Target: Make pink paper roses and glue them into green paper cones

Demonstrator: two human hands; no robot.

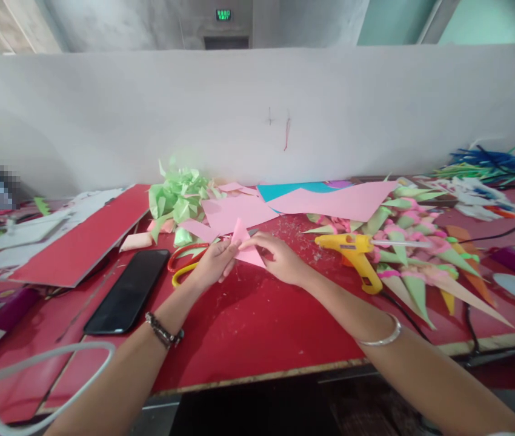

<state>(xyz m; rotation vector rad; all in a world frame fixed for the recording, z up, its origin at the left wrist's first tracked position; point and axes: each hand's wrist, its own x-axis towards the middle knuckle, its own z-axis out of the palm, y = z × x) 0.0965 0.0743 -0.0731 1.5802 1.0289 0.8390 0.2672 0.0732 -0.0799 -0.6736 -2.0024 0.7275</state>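
Observation:
Between my hands is a small piece of pink paper [249,253], partly folded or rolled to a point at its top. My left hand [214,263] pinches its left side, fingers closed. On the other side my right hand [282,257] grips the paper's edge between thumb and fingers. Scissors with red and yellow handles [183,261] lie just behind my left hand, their blades mostly hidden. Larger pink sheets [239,212] are spread beyond my hands. A yellow glue gun [352,251] rests to the right of my right hand, a clear glue stick in its back end.
Paper cones [414,284] are piled at the right. Crumpled green tissue paper [182,194] sits at the back, near a blue sheet [291,192]. A black phone [128,293] and a red board [89,242] lie left. A white partition [194,115] closes off the far side.

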